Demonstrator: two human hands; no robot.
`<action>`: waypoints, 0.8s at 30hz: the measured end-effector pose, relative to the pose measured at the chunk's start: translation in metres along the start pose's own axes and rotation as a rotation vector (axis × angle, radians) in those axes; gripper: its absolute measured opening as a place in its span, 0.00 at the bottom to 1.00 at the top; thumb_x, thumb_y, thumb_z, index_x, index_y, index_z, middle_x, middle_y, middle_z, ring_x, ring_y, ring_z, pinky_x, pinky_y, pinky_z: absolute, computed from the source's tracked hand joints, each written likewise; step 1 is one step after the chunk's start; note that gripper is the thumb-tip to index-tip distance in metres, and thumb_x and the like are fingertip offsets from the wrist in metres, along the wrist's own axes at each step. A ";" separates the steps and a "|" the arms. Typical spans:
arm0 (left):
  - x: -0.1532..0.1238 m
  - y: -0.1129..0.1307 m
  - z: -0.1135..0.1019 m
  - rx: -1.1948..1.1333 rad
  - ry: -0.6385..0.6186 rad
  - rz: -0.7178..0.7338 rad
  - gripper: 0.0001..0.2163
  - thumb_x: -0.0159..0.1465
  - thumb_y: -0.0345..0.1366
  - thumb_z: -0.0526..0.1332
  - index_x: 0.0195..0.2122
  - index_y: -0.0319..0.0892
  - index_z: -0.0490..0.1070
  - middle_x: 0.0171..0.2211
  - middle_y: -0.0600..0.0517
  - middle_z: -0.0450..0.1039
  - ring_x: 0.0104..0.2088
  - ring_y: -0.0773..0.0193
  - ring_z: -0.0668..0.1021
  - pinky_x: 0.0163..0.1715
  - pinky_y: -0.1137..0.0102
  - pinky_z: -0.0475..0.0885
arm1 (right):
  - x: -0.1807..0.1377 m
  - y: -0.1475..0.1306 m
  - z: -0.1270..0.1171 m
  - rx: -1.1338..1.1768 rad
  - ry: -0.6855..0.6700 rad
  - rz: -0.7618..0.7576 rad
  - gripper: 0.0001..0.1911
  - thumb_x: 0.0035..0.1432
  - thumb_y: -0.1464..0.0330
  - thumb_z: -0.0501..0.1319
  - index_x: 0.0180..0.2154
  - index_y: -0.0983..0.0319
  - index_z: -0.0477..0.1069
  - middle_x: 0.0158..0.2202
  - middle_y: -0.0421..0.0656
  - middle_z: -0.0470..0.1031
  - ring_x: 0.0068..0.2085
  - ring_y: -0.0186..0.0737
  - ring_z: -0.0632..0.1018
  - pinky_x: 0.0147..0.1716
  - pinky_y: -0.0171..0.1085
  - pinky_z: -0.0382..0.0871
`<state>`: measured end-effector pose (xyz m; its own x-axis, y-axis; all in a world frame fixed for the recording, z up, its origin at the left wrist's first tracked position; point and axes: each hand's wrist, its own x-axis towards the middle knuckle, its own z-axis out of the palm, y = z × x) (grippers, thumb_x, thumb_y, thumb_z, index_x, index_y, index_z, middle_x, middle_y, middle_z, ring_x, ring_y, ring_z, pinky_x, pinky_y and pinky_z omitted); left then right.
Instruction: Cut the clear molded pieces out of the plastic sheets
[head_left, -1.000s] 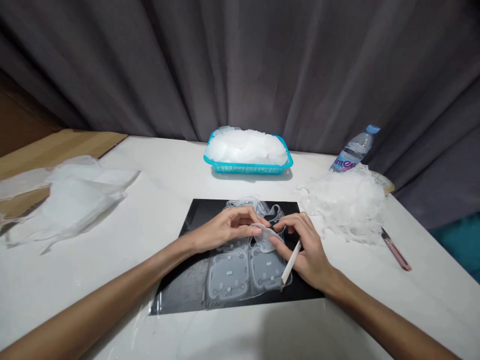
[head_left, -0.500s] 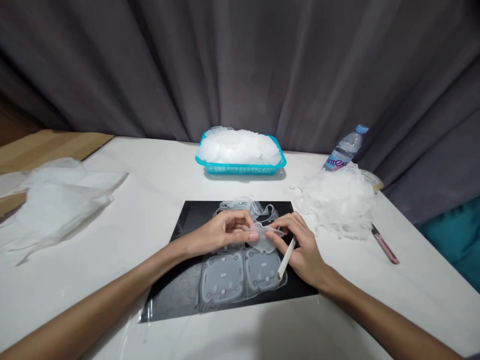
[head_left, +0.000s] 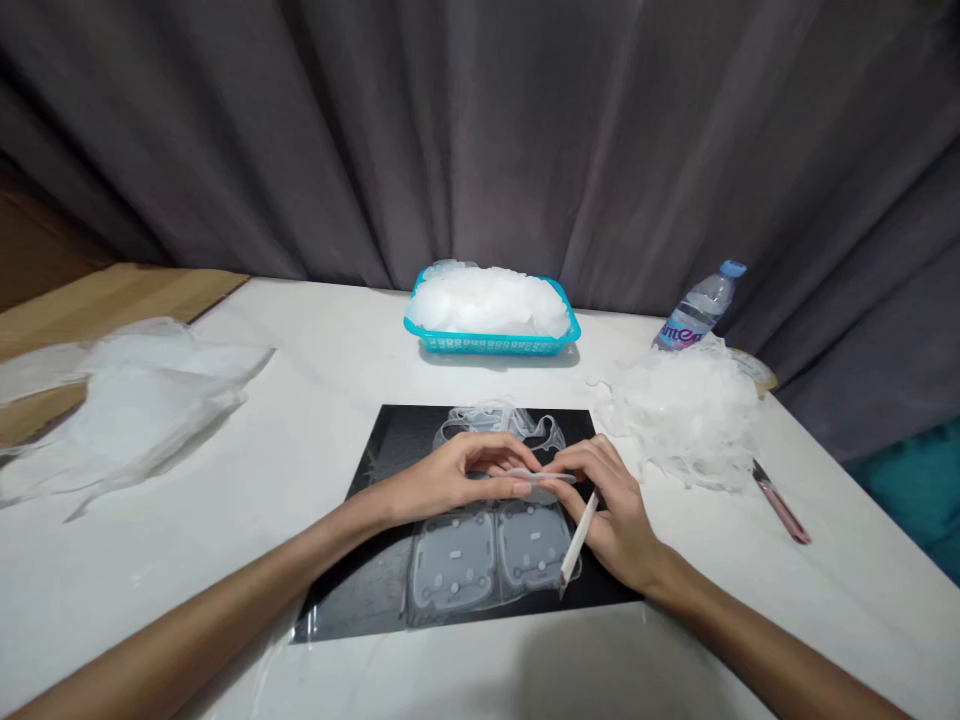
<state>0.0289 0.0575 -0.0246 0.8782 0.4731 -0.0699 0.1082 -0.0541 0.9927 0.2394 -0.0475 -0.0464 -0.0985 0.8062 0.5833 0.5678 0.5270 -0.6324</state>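
Between my two hands is a small, translucent whitish flat piece (head_left: 541, 477), seen almost edge-on. My left hand (head_left: 480, 470) pinches its left side with thumb and fingertips. The right side is pinched by my right hand (head_left: 604, 500), which also keeps a slim white-handled tool (head_left: 577, 545) tucked against the palm, pointing down toward me. Below the hands, a translucent moulded sheet (head_left: 454, 560) with rounded-square panels lies on a black mat (head_left: 352, 590). Loose translucent trimmings (head_left: 499, 415) curl on the mat's far part, partly hidden by my fingers.
A blue basket (head_left: 499, 345) heaped with translucent white pieces stands at the back. To the right are a pile of stringy scraps (head_left: 686, 410), a tilted water bottle (head_left: 697, 308) and a pink-handled cutter (head_left: 784, 510). Crumpled thin white sheets (head_left: 142, 410) lie at left.
The small piece has turned from showing its face to nearly edge-on, and my hands have come closer together around it. The whole view has shifted slightly.
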 end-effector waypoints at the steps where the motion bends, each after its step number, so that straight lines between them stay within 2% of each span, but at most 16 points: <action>1: 0.000 0.000 0.001 0.036 0.001 0.009 0.11 0.67 0.41 0.69 0.48 0.43 0.79 0.42 0.50 0.80 0.44 0.61 0.78 0.45 0.69 0.71 | 0.000 0.000 0.000 0.000 -0.003 -0.008 0.05 0.69 0.74 0.64 0.43 0.58 0.73 0.38 0.41 0.77 0.39 0.41 0.73 0.39 0.41 0.67; 4: 0.000 -0.001 0.001 0.093 0.020 0.024 0.09 0.66 0.41 0.70 0.44 0.43 0.81 0.39 0.52 0.80 0.40 0.63 0.78 0.42 0.70 0.70 | -0.001 -0.001 0.000 -0.004 -0.003 -0.032 0.05 0.68 0.74 0.64 0.44 0.58 0.73 0.38 0.42 0.78 0.39 0.42 0.73 0.39 0.41 0.67; 9: 0.002 -0.003 0.000 0.079 0.021 0.014 0.11 0.65 0.41 0.71 0.45 0.42 0.80 0.40 0.51 0.79 0.40 0.62 0.78 0.41 0.69 0.69 | -0.001 -0.001 0.000 -0.008 0.008 -0.058 0.06 0.68 0.74 0.65 0.44 0.58 0.73 0.37 0.42 0.78 0.38 0.42 0.74 0.38 0.41 0.68; 16: 0.001 -0.001 0.005 0.103 0.052 0.017 0.10 0.65 0.41 0.71 0.43 0.42 0.79 0.35 0.54 0.77 0.36 0.65 0.75 0.37 0.72 0.67 | -0.001 -0.001 0.000 -0.020 0.035 -0.065 0.06 0.67 0.75 0.65 0.44 0.59 0.73 0.36 0.42 0.78 0.38 0.41 0.74 0.37 0.41 0.68; 24: 0.000 -0.006 0.000 0.078 0.014 0.026 0.09 0.65 0.41 0.71 0.42 0.43 0.80 0.39 0.52 0.78 0.39 0.63 0.75 0.41 0.70 0.67 | -0.003 -0.005 -0.002 -0.035 0.029 -0.121 0.07 0.67 0.75 0.65 0.45 0.59 0.73 0.36 0.42 0.78 0.37 0.41 0.73 0.36 0.41 0.68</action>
<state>0.0286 0.0576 -0.0309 0.8748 0.4827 -0.0421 0.1219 -0.1352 0.9833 0.2385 -0.0531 -0.0441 -0.1445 0.7289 0.6692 0.5812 0.6099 -0.5388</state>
